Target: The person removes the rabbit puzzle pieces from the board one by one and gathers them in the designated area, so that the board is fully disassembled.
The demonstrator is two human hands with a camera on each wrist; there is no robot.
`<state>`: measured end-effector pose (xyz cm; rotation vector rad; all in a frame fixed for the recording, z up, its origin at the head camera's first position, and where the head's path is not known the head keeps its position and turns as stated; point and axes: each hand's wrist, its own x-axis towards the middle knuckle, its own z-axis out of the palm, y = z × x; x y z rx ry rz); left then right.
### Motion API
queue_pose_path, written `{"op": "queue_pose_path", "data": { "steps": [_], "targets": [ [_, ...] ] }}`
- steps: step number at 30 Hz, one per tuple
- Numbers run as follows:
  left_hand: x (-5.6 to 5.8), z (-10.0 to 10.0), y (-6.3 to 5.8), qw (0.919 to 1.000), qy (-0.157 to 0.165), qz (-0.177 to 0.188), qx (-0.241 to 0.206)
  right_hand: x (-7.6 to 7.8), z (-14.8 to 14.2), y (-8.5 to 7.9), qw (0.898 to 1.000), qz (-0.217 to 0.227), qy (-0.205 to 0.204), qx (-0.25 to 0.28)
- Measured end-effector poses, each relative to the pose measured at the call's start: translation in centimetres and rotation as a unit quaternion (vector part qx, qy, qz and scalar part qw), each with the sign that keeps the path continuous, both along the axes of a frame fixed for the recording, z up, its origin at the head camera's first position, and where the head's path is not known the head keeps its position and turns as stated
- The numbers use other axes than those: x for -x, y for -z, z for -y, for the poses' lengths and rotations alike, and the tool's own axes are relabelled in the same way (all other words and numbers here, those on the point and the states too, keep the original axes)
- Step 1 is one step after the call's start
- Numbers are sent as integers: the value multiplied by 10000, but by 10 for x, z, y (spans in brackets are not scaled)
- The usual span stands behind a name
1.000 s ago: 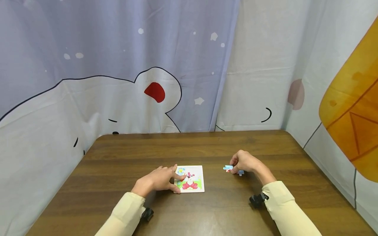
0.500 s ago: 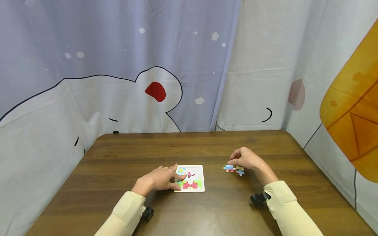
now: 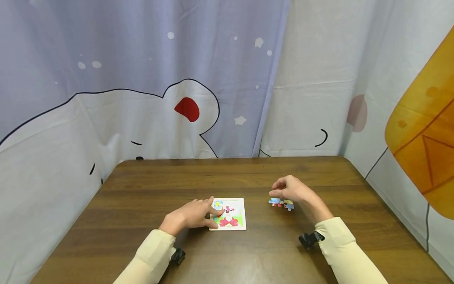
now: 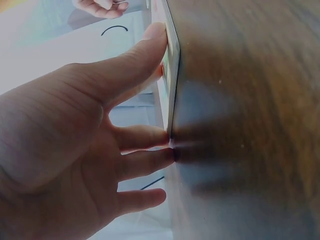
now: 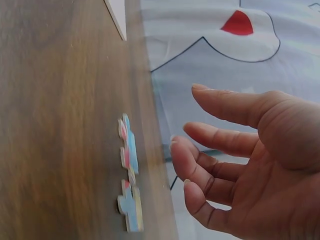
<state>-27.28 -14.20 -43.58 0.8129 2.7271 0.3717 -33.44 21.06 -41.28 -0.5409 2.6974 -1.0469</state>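
A square jigsaw puzzle board [image 3: 234,217] with a white border and a pink animal picture lies flat on the table. My left hand [image 3: 191,215] rests on its left side, thumb and fingers fairly straight along the edge and over the picture. To the right lie two loose puzzle pieces: a blue-and-red piece [image 3: 275,202] and a blue-and-yellow piece [image 3: 289,205], very close together. Just above and behind them hovers my right hand [image 3: 294,191]. Its fingers bend loosely with nothing between them, apart from the pieces, as the right wrist view shows.
The brown wooden table [image 3: 248,256] has rounded far corners. Behind it hangs a patterned curtain [image 3: 149,126], which continues along the right side. Each wrist wears a black camera, such as the right wrist camera [image 3: 310,239].
My right hand has let go of the puzzle pieces, lifted off them and drifted slightly left. The pieces now lie in plain view. My left hand stays on the board.
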Motion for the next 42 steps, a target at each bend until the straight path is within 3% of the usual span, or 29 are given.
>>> {"op": "queue_pose_path", "data": {
  "steps": [7,16,21,26,34,42],
  "targets": [
    [0,2,-1,10000,-36,-64,67,-3,34,4,9996,90,-242,122],
    [0,1,-1,9999,-106,7,7,-6,84,11,9939,195,-923,565],
    [1,1,-3,9999,-95,-78,12,-6,105,15,9895,351,-995,989],
    [0,0,-2,9999,17,-101,-33,-7,119,18,9832,826,-842,1394],
    [0,1,-2,9999,-34,-138,-53,-6,136,21,9596,1650,-725,2159],
    [1,1,-1,9999,58,-133,-59,-9,142,21,9351,2180,-476,2753]
  ]
}}
